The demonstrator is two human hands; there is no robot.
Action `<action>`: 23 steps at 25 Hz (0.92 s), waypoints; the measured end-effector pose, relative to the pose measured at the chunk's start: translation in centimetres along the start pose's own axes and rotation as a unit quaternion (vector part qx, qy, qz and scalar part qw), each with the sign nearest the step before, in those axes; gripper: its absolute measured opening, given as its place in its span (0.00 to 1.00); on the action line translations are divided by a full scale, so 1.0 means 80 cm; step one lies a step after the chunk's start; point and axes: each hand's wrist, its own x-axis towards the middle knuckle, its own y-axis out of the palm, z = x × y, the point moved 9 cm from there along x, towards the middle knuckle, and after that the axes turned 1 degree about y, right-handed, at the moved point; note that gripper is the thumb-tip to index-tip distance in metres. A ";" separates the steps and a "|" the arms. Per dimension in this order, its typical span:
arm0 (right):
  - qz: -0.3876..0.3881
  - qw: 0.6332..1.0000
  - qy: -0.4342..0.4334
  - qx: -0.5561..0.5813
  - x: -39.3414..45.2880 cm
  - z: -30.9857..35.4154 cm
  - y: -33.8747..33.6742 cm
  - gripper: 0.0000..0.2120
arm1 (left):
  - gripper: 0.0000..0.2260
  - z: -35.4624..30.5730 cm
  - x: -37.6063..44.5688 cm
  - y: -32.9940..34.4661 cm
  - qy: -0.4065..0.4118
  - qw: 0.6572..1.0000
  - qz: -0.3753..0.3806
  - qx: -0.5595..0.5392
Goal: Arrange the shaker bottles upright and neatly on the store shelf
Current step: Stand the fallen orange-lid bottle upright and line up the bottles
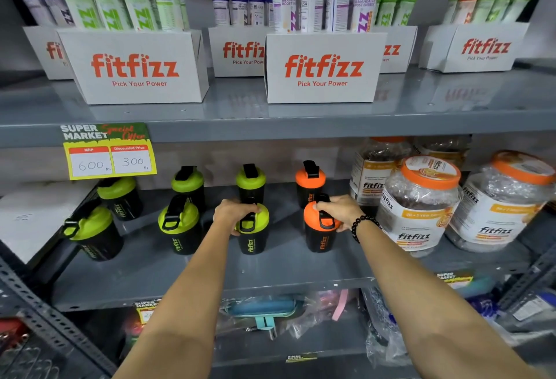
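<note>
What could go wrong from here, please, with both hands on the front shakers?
1. The left hand and right hand hold the green-lidded shaker and orange-lidded shaker by their lids only; a loose lid might pop off.
2. The jar stands close beside the right wrist and could get bumped.
3. The tilted shaker at far left may topple.

fitfizz boxes (322, 69), jars (416, 207), price tag (109, 156)
</note>
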 end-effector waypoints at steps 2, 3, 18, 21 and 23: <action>0.001 1.000 -0.002 -0.002 0.000 0.000 0.000 0.20 | 0.27 0.000 0.000 0.000 -0.002 1.000 -0.002 -0.001; 0.003 1.000 -0.002 -0.003 -0.001 0.001 0.000 0.20 | 0.28 0.001 0.000 0.000 -0.004 1.000 -0.003 -0.004; -0.191 0.963 -0.187 -0.037 -0.048 0.100 -0.013 0.21 | 0.30 -0.016 -0.006 -0.060 0.078 0.984 -0.153 0.053; -0.173 0.952 -0.247 -0.057 -0.067 0.148 0.038 0.24 | 0.25 -0.024 -0.023 -0.116 0.135 0.961 -0.228 0.071; -0.156 0.952 -0.256 -0.059 -0.079 0.170 0.077 0.25 | 0.22 -0.020 -0.028 -0.159 0.162 0.944 -0.265 0.113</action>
